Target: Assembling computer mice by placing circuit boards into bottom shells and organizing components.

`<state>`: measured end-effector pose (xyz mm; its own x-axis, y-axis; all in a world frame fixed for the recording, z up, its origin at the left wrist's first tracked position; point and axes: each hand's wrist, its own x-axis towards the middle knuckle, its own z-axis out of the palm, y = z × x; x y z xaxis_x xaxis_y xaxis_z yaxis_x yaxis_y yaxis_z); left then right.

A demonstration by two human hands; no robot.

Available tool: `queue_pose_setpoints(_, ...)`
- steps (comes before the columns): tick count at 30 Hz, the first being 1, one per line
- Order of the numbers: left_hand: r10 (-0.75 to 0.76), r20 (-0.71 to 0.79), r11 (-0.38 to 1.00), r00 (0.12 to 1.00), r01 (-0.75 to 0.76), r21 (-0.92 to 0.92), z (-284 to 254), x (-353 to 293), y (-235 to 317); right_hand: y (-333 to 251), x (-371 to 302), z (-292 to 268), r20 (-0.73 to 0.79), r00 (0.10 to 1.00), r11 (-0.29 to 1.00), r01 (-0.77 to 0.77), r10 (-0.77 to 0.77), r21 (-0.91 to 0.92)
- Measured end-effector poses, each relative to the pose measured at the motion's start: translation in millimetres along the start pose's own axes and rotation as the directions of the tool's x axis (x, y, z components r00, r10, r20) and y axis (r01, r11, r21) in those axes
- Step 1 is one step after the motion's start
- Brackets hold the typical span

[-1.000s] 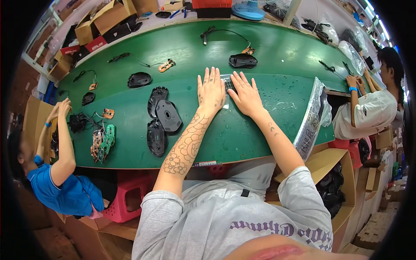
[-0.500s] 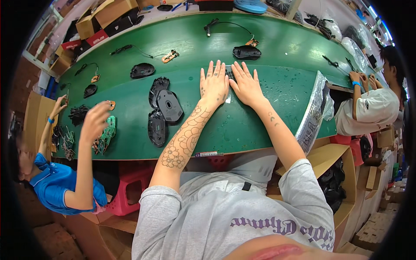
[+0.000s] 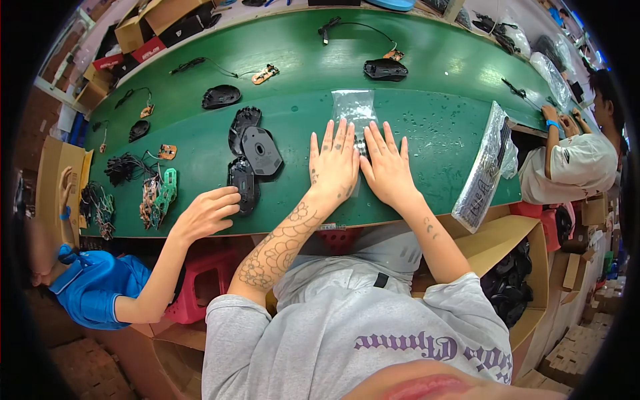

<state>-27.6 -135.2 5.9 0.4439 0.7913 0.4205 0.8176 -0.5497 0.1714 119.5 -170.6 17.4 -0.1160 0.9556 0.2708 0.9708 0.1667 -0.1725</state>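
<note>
My left hand (image 3: 333,160) and my right hand (image 3: 389,167) lie flat side by side on the green table, fingers stretched out and pointing away from me. Beneath them is a clear plastic bag (image 3: 353,103), its far end showing beyond my fingertips. A small dark patterned patch (image 3: 361,147) shows in the gap between my hands; what it is I cannot make out. Left of my left hand sit black computer mouse shells: one at the back (image 3: 247,120), a flat one (image 3: 262,153) and a nearer one (image 3: 244,185). A co-worker's hand (image 3: 212,212) touches the nearest shell.
Circuit boards (image 3: 159,193) and bundled black cables (image 3: 125,169) lie at the left. Farther back are mouse shells (image 3: 221,97), (image 3: 386,69) beside cabled boards. A stack of clear plastic bags (image 3: 483,173) lies at the right edge. Co-workers sit on both sides.
Both my hands have slid toward me, uncovering the bag's far end. The co-worker's hand on the left has moved from above the circuit boards rightward to the nearest mouse shell.
</note>
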Motion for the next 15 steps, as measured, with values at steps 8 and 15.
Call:
queue_pose_setpoints(8, -0.011, 0.117, 0.998, 0.993, 0.018, -0.061, -30.3, -34.6, 14.4, -18.0, -40.5, -25.7, 0.067, 0.998, 0.997, -0.02, 0.014, 0.081)
queue_pose_setpoints(15, -0.053, 0.146, 0.995, 0.988, 0.065, -0.075, -37.7, -38.2, 6.0, -9.2, -51.3, -36.0, 0.122, 0.991, 0.996, -0.058, 0.05, 0.068)
